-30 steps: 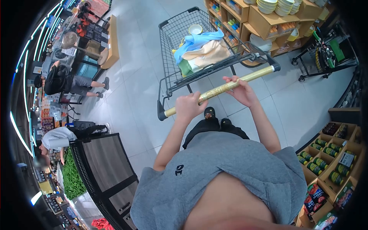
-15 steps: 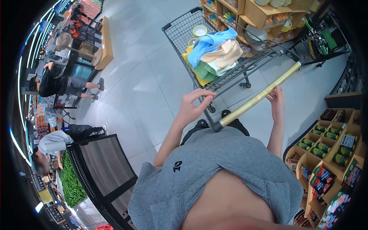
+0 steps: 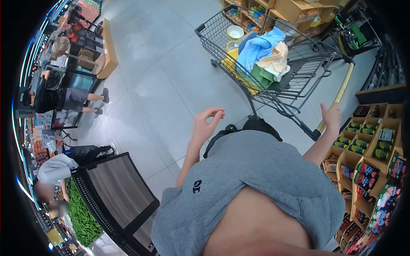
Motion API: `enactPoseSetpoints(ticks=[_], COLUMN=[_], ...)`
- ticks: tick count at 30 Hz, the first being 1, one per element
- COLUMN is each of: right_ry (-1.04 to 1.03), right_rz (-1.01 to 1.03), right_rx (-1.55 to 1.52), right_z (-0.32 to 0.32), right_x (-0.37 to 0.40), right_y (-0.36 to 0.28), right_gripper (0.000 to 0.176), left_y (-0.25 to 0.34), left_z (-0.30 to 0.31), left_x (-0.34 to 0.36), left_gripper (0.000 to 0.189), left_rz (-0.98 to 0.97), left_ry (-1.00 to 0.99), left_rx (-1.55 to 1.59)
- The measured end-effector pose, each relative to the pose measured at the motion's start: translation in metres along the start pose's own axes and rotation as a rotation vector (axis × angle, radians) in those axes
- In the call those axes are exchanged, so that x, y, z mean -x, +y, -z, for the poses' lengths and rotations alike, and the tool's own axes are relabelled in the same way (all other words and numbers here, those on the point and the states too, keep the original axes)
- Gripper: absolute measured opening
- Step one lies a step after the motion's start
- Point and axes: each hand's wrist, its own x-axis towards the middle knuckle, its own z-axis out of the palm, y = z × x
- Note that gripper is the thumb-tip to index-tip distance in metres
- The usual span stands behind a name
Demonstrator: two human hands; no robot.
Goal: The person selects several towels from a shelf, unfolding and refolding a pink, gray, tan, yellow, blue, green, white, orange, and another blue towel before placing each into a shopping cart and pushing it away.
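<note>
My right hand (image 3: pixel 331 115) grips the pale yellow handle (image 3: pixel 344 85) of a black wire shopping cart (image 3: pixel 215 40), near the handle's closer end. My left hand (image 3: pixel 207 123) is raised over the floor left of the cart. Its fingers are loosely bent, with a gap to the thumb, and it holds nothing. Inside the cart lies a pile of folded cloth: a light blue piece (image 3: pixel 261 48), a cream piece (image 3: pixel 278 55) and a green piece (image 3: pixel 262 77). A white bowl with a yellowish rim (image 3: pixel 235 32) and something yellow are in there too.
Wooden shelves with jars (image 3: pixel 358 145) and packets stand close on the right; more shelving is behind the cart. A dark-framed stand (image 3: pixel 119 181) with green peppers (image 3: pixel 83 213) is at left. Two people, one in a striped top (image 3: pixel 55 166), are on the left side.
The cart has swung to the right, with its handle farther from my body. My right hand has moved right with the handle, and my left hand is now well apart from the cart.
</note>
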Motion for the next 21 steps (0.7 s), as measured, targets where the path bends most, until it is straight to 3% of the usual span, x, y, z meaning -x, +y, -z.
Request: enactPoseSetpoints(ticks=[3, 6, 8, 10, 14, 21], right_ry=[0.058, -0.236, -0.452, -0.460, -0.666, -0.502], right_rz=[0.204, 0.369, 0.412, 0.523, 0.721, 0.908], right_rx=[0.038, -0.454, -0.506, -0.347, -0.398, -0.209], right_z=[0.020, 0.039, 0.050, 0.030, -0.017, -0.083], right_x=[0.005, 0.019, 0.027, 0.032, 0.040, 0.019], right_y=[-0.028, -0.075, -0.124, -0.168, -0.230, -0.367], right_gripper=[0.059, 0.054, 0.056, 0.058, 0.057, 0.045], left_y=[-0.005, -0.007, 0.004, 0.003, -0.026, -0.031], left_z=[-0.001, -0.009, -0.001, 0.013, 0.048, 0.115], left_x=[-0.005, -0.011, -0.028, -0.043, -0.089, -0.190], left_gripper=[0.015, 0.016, 0.016, 0.016, 0.017, 0.018], left_rz=[0.053, 0.077, 0.046, 0.019, -0.040, 0.077], left_ry=[-0.050, -0.145, -0.210, -0.292, -0.415, -0.280], left_rx=[0.064, 0.138, 0.076, -0.024, -0.265, -0.335])
